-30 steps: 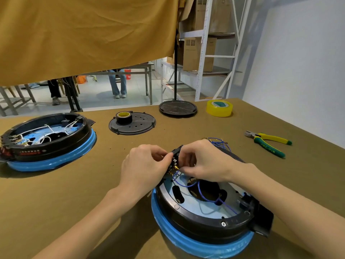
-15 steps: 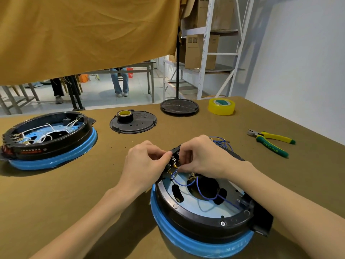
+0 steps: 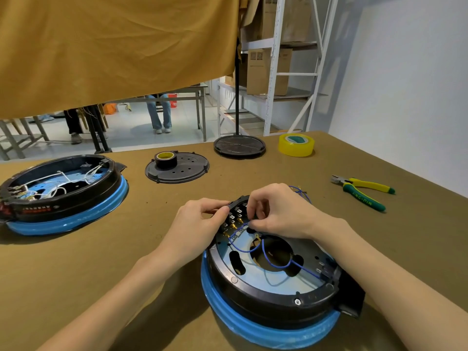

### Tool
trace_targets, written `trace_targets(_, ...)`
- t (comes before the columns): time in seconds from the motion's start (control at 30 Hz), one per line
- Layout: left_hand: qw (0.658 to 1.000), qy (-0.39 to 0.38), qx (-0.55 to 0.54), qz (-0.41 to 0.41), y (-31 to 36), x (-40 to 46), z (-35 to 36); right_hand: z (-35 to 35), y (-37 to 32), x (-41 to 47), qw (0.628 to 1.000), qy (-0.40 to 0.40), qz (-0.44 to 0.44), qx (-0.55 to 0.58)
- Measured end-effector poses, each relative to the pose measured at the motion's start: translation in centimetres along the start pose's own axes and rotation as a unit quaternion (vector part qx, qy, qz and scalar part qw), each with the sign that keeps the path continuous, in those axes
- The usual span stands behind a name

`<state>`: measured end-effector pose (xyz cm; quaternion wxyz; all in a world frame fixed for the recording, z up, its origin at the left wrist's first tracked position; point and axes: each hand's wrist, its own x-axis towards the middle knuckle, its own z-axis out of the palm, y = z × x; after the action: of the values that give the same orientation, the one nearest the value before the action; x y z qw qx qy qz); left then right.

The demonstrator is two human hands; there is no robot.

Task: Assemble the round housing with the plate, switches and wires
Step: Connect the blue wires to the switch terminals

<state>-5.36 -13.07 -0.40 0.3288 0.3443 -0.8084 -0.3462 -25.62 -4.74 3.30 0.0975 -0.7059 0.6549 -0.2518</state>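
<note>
A round black housing [image 3: 255,297] on a blue ring sits in front of me, with a shiny metal plate [image 3: 281,282] inside it. Blue wires [image 3: 278,264] loop across the plate's centre hole. A row of black switches [image 3: 234,216] with brass terminals stands at the housing's far left rim. My left hand [image 3: 197,224] grips the rim beside the switches. My right hand [image 3: 278,211] pinches a blue wire end at a switch terminal. More blue wire ends [image 3: 300,191] stick out behind my right hand.
A second housing [image 3: 63,191] with white wires stands at the left. Further back lie a black cover plate [image 3: 179,171] with a tape roll [image 3: 166,159] on it, a black disc [image 3: 239,145] and yellow tape [image 3: 296,145]. Yellow-green pliers [image 3: 364,190] lie at the right.
My right-hand fingers have shifted slightly lower along the switch row with the blue wire. My left hand has stayed on the rim.
</note>
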Motion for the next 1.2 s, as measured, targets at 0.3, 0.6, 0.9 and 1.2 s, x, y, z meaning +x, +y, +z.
trace_targets(0.3,1.0,-0.004,-0.006,0.006,0.01,0.15,-0.15,0.5,-0.91,0.14,0.992,0.009,-0.026,-0.125)
trace_targets(0.6,0.999,-0.017,0.047,0.012,0.0,0.45,0.0,0.36,-0.53,0.05,0.998,0.023,0.034,-0.045)
trace_targets(0.9,0.998,-0.067,0.018,-0.002,-0.07,0.52,-0.07,0.43,-0.25,-0.53,0.996,0.026,0.065,-0.051)
trace_targets(1.2,0.998,-0.061,-0.002,0.003,-0.18,0.55,-0.12,0.86,-0.07,-0.26,0.993,-0.026,0.089,-0.066)
